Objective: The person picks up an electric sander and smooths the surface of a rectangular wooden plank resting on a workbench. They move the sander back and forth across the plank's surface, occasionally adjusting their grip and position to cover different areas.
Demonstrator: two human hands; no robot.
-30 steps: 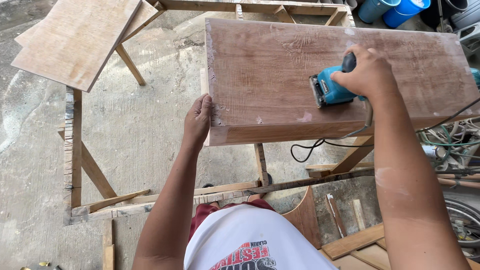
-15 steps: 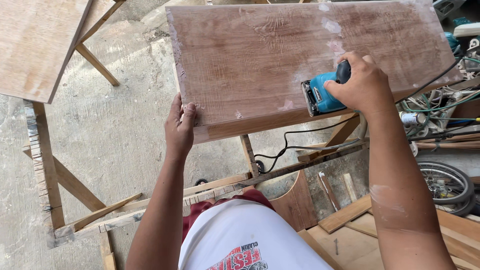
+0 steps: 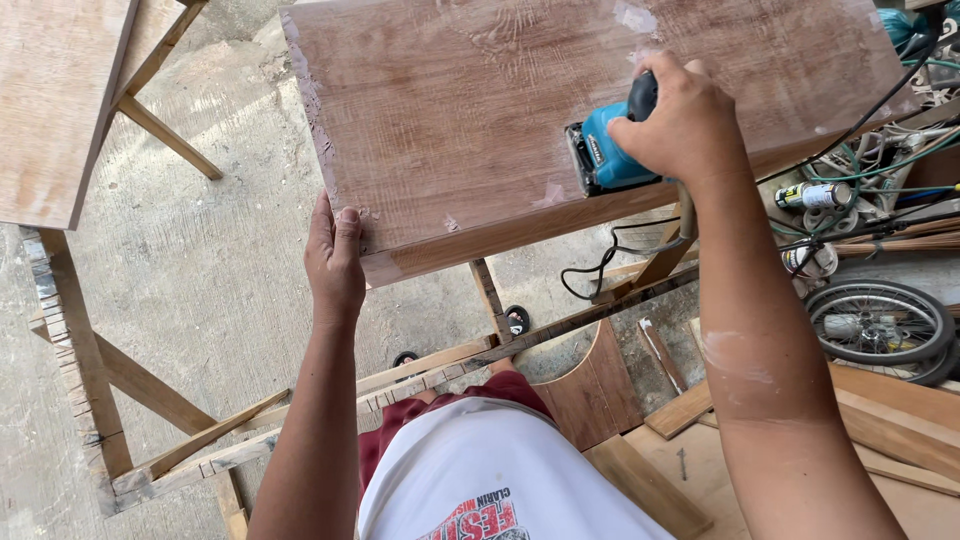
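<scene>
Beside you lay a bicycle wheel [image 3: 880, 325], a spray can [image 3: 812, 195], scrap timber offcuts [image 3: 680, 410], and a second plywood panel [image 3: 55, 100] at far left.

**Sander on a brown wooden panel**

The blue sander [image 3: 608, 152] sits flat on the wooden panel [image 3: 480, 110], near its front edge and toward the right side. Its body is blue with a black top knob and a dark base plate; a black cord [image 3: 600, 265] hangs below the panel edge. The panel is a broad, reddish-brown board lying level, its grain visible, with pale filler patches near the sander, along the left edge and at the upper right.
</scene>
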